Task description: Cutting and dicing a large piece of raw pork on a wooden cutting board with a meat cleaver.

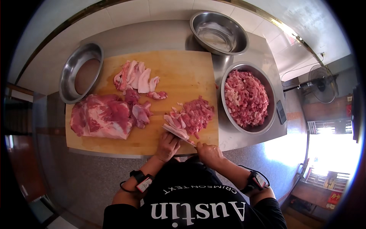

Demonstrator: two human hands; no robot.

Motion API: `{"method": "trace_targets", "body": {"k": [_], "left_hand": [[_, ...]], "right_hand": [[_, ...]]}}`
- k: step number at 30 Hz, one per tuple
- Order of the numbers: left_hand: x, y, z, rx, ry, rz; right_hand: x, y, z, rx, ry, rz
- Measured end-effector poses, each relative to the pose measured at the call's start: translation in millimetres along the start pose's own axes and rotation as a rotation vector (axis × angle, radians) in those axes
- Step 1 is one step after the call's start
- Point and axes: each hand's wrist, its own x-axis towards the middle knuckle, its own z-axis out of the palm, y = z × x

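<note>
In my right hand is a knife, its blade slanting up and left across the near edge of a wooden cutting board. My left hand has its fingers curled close against the near side of that blade; whatever lies under them is hidden. Pale strips of meat lie along the blade's far side. Touching them is a heap of chopped raw meat. A large slab of raw meat rests at the board's left, with smaller cut pieces beside it.
Fatty meat slices lie farther back on the board. A steel bowl heaped with chopped meat stands to the right, near a phone. Another steel bowl sits behind, and a third basin at the left overlaps the board's corner.
</note>
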Motion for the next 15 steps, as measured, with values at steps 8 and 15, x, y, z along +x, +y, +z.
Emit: {"method": "trace_targets", "body": {"k": [8, 15], "left_hand": [[1.4, 0.0, -1.1, 0.001, -0.025, -0.005], [1.1, -1.7, 4.3, -0.044, -0.014, 0.016]], "right_hand": [[6.6, -4.1, -2.4, -0.060, 0.073, -0.083], [43.1, -19.8, -0.5, -0.054, 0.094, -0.136]]}}
